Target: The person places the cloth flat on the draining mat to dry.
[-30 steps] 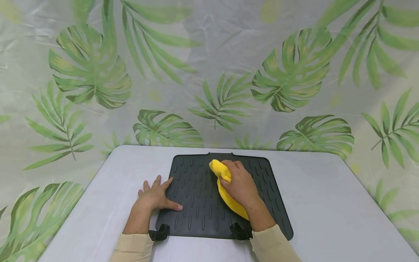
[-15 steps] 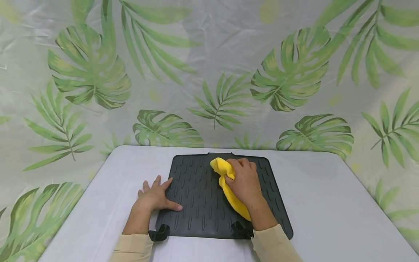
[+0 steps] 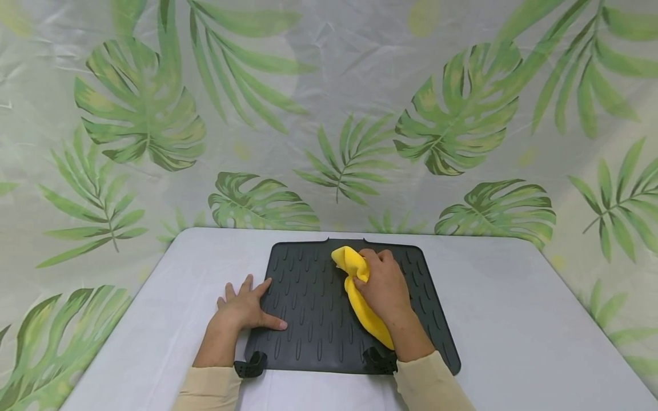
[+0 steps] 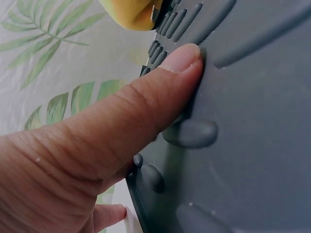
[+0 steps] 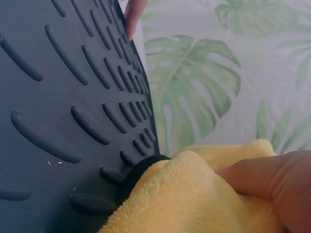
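A dark ribbed mat (image 3: 308, 319) lies flat on the white table. My left hand (image 3: 241, 308) rests spread over its left edge, thumb on the mat and fingertips reaching onto the table. In the left wrist view the thumb (image 4: 131, 107) presses on the mat's ridged surface. My right hand (image 3: 385, 288) grips a bunched yellow cloth (image 3: 367, 317) on the mat, right of its middle. The right wrist view shows the fluffy cloth (image 5: 180, 199) under the right thumb (image 5: 257, 177), with small pale specks on the mat (image 5: 43, 97) beside it. The other right fingertips are hidden.
The white table (image 3: 504, 308) extends around the mat on both sides. Behind it hangs a backdrop (image 3: 329, 85) printed with green leaves. Black wrist mounts (image 3: 251, 365) sit by both wrists, over the mat's near edge.
My right hand has shifted slightly to the right over the mat with the yellow cloth, mostly in the earlier half second. My left hand has stayed in place.
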`<state>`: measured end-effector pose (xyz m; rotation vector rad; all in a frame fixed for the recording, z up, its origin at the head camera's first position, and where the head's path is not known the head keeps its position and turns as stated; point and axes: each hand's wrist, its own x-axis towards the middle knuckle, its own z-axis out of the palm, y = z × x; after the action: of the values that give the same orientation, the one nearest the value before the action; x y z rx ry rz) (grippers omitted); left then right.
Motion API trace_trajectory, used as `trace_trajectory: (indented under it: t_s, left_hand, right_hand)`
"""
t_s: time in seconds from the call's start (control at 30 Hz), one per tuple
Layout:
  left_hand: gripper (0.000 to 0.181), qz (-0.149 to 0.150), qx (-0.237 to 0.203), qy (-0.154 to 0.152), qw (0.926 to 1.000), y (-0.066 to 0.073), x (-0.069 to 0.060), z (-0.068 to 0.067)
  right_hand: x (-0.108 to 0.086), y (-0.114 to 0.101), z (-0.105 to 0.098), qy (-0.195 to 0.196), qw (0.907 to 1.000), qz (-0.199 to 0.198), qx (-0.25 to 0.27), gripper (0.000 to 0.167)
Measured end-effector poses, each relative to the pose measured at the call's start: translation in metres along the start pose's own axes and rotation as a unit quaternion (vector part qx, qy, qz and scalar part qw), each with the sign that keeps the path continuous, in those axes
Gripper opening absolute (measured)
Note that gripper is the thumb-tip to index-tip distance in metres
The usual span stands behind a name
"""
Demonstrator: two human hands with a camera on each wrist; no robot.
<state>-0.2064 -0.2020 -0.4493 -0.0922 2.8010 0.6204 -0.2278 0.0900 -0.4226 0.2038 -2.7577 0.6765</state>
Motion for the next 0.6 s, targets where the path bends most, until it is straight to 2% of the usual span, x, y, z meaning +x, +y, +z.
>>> trace_trajectory:
  t_s: [0.27,0.47,0.6]
  left_hand:
    - [0.124,-0.003,0.000,-0.005,1.0000,-0.0003,-0.0003,-0.0017]
    - [0.124,0.002,0.003,-0.006,1.0000,-0.0002,-0.0004,-0.0015]
    - [0.124,0.002,0.003,-0.004,1.0000,0.0016,-0.0001,-0.0020]
  right_hand:
    - [0.0015,-0.0006,-0.0005,-0.032,0.9994,-0.003,-0.011,0.057]
    - [0.0019,0.0004,0.0004,-0.081,0.9966,0.009,-0.010,0.055]
    - [0.0014,0.0015,0.0018,-0.117,0.9932,-0.003,-0.006,0.052]
